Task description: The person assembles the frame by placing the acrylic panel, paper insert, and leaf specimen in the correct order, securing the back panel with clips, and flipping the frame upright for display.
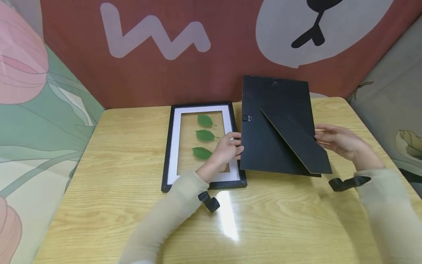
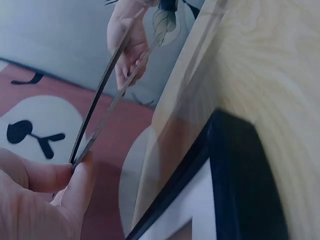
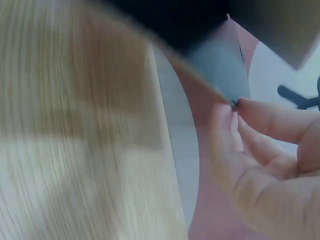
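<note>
A black picture-frame backing board (image 1: 260, 146) with a fold-out easel leg (image 1: 293, 139) is held up off the table, its leg side toward the head camera. My left hand (image 1: 227, 148) pinches its left edge between thumb and fingers; the left wrist view shows the board edge-on in that hand (image 2: 55, 195). At the opposite edge, my right hand (image 1: 339, 141) pinches the board, thumb against fingers in the right wrist view (image 3: 265, 155). Under my left forearm lies a black picture frame (image 1: 167, 146) with a white mat (image 1: 174, 146) and several green leaves (image 1: 205, 135) inside its window.
Both the frame and my forearms are over a light wooden table (image 1: 108, 176). A red wall covering (image 1: 148, 80) with printed shapes stands right behind the table's back edge. Printed coverings also flank the left and right sides. A small black camera sits on each wrist.
</note>
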The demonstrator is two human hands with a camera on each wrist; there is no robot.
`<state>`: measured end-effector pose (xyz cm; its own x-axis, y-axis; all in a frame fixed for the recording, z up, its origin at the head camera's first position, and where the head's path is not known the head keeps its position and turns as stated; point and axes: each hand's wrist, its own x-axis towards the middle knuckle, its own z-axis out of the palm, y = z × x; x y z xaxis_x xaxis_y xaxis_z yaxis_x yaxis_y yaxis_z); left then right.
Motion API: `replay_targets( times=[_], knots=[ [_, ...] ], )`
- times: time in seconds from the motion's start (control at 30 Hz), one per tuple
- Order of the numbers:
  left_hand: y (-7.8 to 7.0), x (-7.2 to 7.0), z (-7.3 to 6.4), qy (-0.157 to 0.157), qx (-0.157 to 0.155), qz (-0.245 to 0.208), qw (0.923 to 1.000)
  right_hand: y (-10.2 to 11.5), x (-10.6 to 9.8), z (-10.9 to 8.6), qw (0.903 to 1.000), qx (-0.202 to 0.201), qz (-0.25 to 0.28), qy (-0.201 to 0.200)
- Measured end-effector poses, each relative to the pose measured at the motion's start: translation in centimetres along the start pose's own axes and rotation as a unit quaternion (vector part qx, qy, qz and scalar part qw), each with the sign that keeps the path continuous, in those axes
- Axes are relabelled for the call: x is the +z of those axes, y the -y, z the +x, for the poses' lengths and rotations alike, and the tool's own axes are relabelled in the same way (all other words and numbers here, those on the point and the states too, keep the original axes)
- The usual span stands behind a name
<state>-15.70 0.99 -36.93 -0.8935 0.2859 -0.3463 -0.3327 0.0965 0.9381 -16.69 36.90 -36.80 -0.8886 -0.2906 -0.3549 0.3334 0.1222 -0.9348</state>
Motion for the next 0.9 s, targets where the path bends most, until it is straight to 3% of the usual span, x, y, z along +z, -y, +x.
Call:
replay_targets(
  times=[0.33, 0.57, 0.9],
  knots=[
    [0.5, -4.1, -1.1, 0.006, -0.018, 0.01, 0.9998, 0.4, 3.2, 0.8, 0.9954, -0.044, 0.082, 0.023],
    [0.8, -6.6, -1.8, -0.002, -0.023, 0.012, 0.9997, 1.0, 5.8, 1.1, 0.983, -0.068, 0.163, 0.051],
    [1.2, -9.8, -3.1, -0.005, -0.032, 0.052, 0.9981, 1.3, 10.0, 1.8, 0.9763, -0.097, 0.185, 0.058]
  ],
)
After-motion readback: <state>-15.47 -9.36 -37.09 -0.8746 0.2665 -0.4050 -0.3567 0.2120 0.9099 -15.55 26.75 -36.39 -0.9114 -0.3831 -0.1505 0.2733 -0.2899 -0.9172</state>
